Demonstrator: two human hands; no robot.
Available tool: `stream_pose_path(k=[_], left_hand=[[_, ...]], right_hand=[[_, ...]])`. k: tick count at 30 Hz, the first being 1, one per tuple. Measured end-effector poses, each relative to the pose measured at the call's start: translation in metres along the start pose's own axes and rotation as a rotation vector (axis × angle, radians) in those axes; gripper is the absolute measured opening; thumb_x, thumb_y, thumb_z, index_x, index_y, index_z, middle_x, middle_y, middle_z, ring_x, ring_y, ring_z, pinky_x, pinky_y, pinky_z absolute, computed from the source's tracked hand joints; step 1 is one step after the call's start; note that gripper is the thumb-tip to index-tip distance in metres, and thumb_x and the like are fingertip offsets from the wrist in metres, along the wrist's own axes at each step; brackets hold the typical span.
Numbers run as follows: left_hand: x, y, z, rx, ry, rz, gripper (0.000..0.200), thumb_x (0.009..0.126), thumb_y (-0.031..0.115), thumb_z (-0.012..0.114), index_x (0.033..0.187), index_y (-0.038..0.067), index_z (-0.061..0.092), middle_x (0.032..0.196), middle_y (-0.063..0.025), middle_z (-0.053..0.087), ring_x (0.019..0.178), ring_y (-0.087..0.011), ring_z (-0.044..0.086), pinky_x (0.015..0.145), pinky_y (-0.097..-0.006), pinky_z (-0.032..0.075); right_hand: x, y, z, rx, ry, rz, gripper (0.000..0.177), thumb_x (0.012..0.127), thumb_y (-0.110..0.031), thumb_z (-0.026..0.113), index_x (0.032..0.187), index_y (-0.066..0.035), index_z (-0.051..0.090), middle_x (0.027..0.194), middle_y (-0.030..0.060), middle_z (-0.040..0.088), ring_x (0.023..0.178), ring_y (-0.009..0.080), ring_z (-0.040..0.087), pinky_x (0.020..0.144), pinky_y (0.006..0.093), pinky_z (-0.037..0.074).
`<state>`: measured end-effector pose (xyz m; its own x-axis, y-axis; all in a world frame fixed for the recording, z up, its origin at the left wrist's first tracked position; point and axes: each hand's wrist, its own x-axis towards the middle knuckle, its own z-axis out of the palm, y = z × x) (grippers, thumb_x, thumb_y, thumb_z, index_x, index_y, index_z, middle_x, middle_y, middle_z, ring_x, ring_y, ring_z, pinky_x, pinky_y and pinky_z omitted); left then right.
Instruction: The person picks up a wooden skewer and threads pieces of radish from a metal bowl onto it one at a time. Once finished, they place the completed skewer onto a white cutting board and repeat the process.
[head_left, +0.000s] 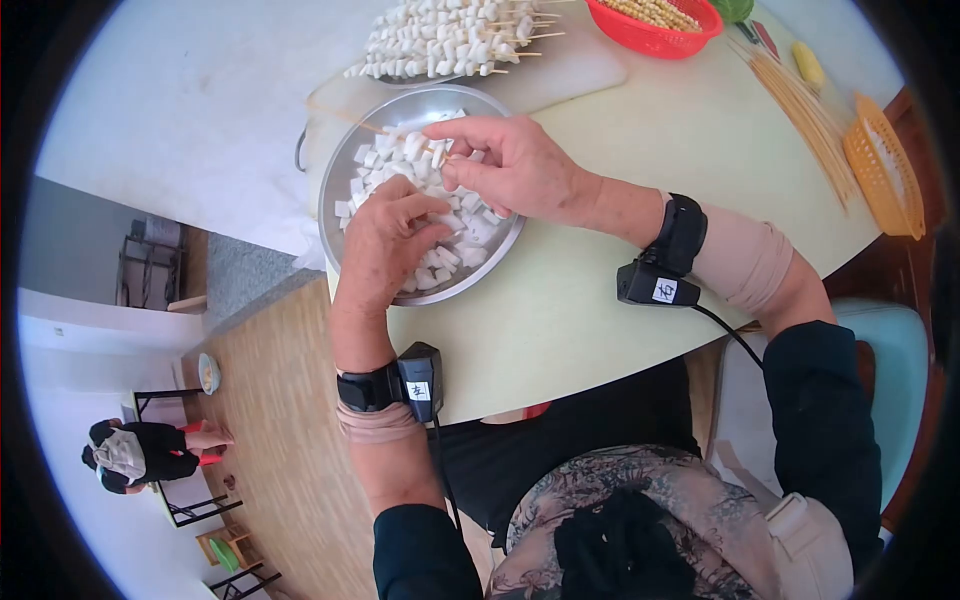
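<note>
A wide metal bowl (333, 225) full of white cut chunks (470, 255) sits under both of my hands. My right hand (520, 170) is closed, thumb and fingers pinching a thin wooden skewer (348, 116) over the bowl. Several white pieces (415, 147) are threaded on the skewer near the fingertips, and its bare end points to the upper left. Low over the chunks, my left hand (388, 240) has thumb and fingers curled together in a pinch. What lies between its fingertips is mostly hidden, and I cannot tell what it is.
Finished skewers (440, 40) are piled behind the bowl, near a white cutting board (585, 72). A red basket (660, 40), bare sticks (800, 115) and a yellow basket (885, 170) are to the right. Far left, a person (145, 455) bends over a table.
</note>
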<state>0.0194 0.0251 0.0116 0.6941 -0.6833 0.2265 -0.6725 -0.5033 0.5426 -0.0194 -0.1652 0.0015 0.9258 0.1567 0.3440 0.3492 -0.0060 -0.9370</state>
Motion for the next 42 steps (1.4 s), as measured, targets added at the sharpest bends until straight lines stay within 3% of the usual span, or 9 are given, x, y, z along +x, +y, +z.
stream_pose_path(k=[8, 11, 13, 15, 17, 20, 36, 38, 42], left_hand=[[0.002, -0.002, -0.006, 0.006, 0.040, 0.062, 0.015, 0.067, -0.001, 0.070, 0.080, 0.001, 0.061, 0.075, -0.0026, 0.056, 0.066, -0.0116, 0.054, 0.058, -0.0247, 0.044], [0.001, -0.014, -0.011, -0.258, 0.217, -0.162, 0.012, 0.071, -0.001, 0.068, 0.082, 0.001, 0.063, 0.073, -0.0040, 0.060, 0.067, -0.0127, 0.059, 0.059, -0.0261, 0.048], [0.000, -0.019, -0.020, -0.680, 0.458, -0.284, 0.009, 0.077, 0.000, 0.064, 0.086, -0.003, 0.062, 0.077, -0.0071, 0.063, 0.069, -0.0135, 0.061, 0.061, -0.0247, 0.051], [-0.002, -0.027, -0.028, -0.736, 0.585, -0.307, 0.011, 0.078, 0.000, 0.063, 0.088, -0.005, 0.061, 0.077, -0.0092, 0.063, 0.069, -0.0151, 0.062, 0.062, -0.0245, 0.052], [-0.004, -0.037, -0.033, -0.851, 0.758, -0.327, 0.016, 0.079, 0.000, 0.062, 0.093, -0.009, 0.058, 0.081, -0.0143, 0.063, 0.072, -0.0191, 0.064, 0.064, -0.0250, 0.053], [-0.008, -0.053, -0.037, -0.974, 0.875, -0.338, 0.018, 0.081, -0.002, 0.059, 0.097, -0.010, 0.056, 0.088, -0.0180, 0.062, 0.076, -0.0227, 0.065, 0.068, -0.0266, 0.055], [-0.008, -0.056, -0.039, -1.039, 0.961, -0.297, 0.014, 0.080, -0.004, 0.059, 0.092, -0.009, 0.055, 0.086, -0.0192, 0.063, 0.078, -0.0252, 0.065, 0.070, -0.0285, 0.057], [-0.008, -0.056, -0.039, -1.026, 0.964, -0.309, 0.015, 0.079, -0.004, 0.059, 0.092, -0.009, 0.055, 0.086, -0.0189, 0.063, 0.076, -0.0249, 0.065, 0.069, -0.0288, 0.057], [-0.007, -0.057, -0.038, -0.987, 0.950, -0.294, 0.015, 0.079, -0.004, 0.059, 0.092, -0.010, 0.055, 0.086, -0.0189, 0.062, 0.076, -0.0247, 0.065, 0.068, -0.0288, 0.057]], right_hand=[[-0.001, -0.005, 0.001, -0.034, -0.007, 0.026, 0.041, 0.083, -0.002, 0.048, 0.123, -0.001, 0.048, 0.079, 0.0035, 0.059, 0.047, 0.0035, 0.046, 0.041, 0.0175, 0.040], [-0.001, -0.007, 0.001, -0.013, -0.007, 0.041, 0.041, 0.083, -0.003, 0.048, 0.124, -0.002, 0.049, 0.079, 0.0033, 0.059, 0.047, 0.0033, 0.046, 0.041, 0.0175, 0.039], [0.000, -0.010, 0.001, -0.063, -0.030, 0.029, 0.041, 0.083, -0.003, 0.048, 0.124, -0.002, 0.049, 0.079, 0.0029, 0.059, 0.047, 0.0028, 0.046, 0.041, 0.0175, 0.038], [0.000, -0.013, 0.002, -0.111, -0.051, 0.017, 0.041, 0.082, -0.003, 0.048, 0.124, -0.003, 0.049, 0.079, 0.0026, 0.059, 0.048, 0.0023, 0.045, 0.041, 0.0174, 0.038], [0.000, -0.017, 0.003, -0.147, -0.059, -0.032, 0.038, 0.079, -0.008, 0.058, 0.115, 0.002, 0.054, 0.073, 0.0046, 0.060, 0.059, 0.0085, 0.053, 0.056, 0.0232, 0.046], [-0.002, -0.017, 0.003, -0.237, -0.118, -0.038, 0.037, 0.079, -0.009, 0.058, 0.115, 0.000, 0.055, 0.071, 0.0052, 0.060, 0.063, 0.0096, 0.055, 0.059, 0.0240, 0.046], [-0.007, -0.012, 0.012, -0.338, -0.117, -0.117, 0.034, 0.077, -0.009, 0.054, 0.109, 0.001, 0.058, 0.065, 0.0145, 0.061, 0.054, 0.0174, 0.057, 0.054, 0.0283, 0.046], [-0.008, -0.013, 0.011, -0.347, -0.193, -0.019, 0.039, 0.080, -0.002, 0.054, 0.119, -0.001, 0.052, 0.075, 0.0032, 0.057, 0.064, 0.0071, 0.052, 0.059, 0.0217, 0.046], [-0.008, -0.013, 0.012, -0.358, -0.178, -0.039, 0.040, 0.079, -0.002, 0.055, 0.119, -0.001, 0.052, 0.074, 0.0034, 0.057, 0.064, 0.0073, 0.052, 0.059, 0.0221, 0.046]])
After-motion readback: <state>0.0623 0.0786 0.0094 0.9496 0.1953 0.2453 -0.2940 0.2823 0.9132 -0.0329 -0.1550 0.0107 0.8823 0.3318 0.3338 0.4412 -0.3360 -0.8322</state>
